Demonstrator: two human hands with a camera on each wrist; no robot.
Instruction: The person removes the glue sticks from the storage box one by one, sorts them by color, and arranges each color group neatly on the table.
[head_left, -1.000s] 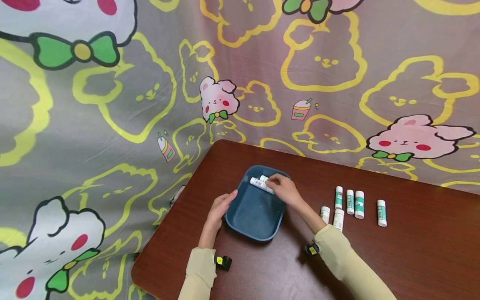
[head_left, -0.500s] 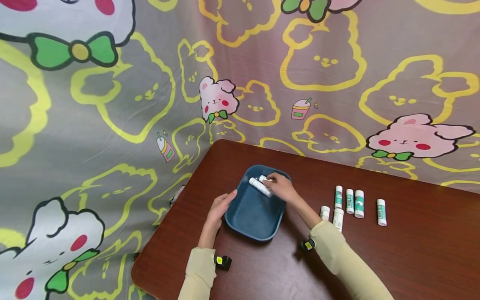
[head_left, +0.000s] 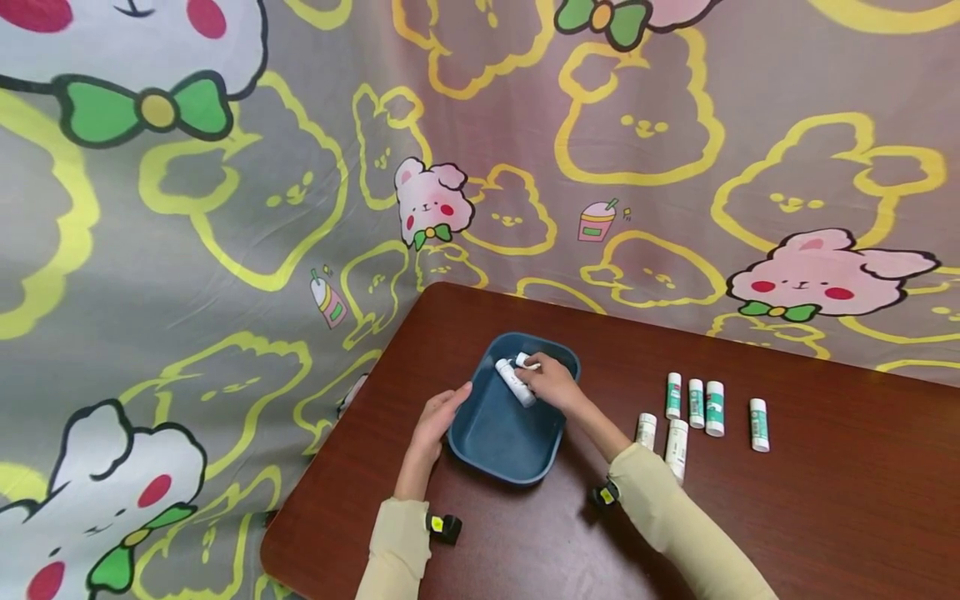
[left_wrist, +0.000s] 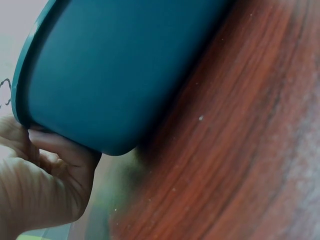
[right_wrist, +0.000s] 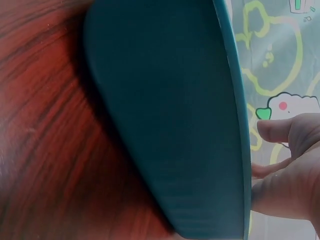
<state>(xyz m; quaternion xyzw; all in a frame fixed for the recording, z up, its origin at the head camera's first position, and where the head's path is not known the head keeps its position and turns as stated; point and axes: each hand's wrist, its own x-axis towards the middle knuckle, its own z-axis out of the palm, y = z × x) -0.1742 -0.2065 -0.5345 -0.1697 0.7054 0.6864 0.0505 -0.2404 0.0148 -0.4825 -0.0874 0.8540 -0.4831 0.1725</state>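
On the table stands a blue plastic bin [head_left: 506, 450]. My left hand [head_left: 438, 414] holds its left side, thumb at the rim; in the left wrist view its fingers [left_wrist: 65, 150] lie against the outer wall. Inside the bin are two white tubes shaped like glue sticks. My right hand [head_left: 550, 382] reaches over the right rim, fingertips at the side of the larger white tube [head_left: 513, 383]. The other white tube [head_left: 522, 360] is partly hidden under those fingers. In the right wrist view one finger [right_wrist: 275, 131] is raised apart from the others, whose tips vanish behind the rim.
Right of the bin lie several green-and-white glue sticks, among them a larger one [head_left: 715, 410] and a lone one [head_left: 759, 425]. Two white tubes, one of them a longer white tube [head_left: 677, 450], lie close to the right forearm. A patterned curtain [head_left: 645, 200] hangs behind the table.
The larger white tube in the bin has swung, its near end coming round toward the front left. My right hand has shifted slightly left with it. The left hand keeps its place.
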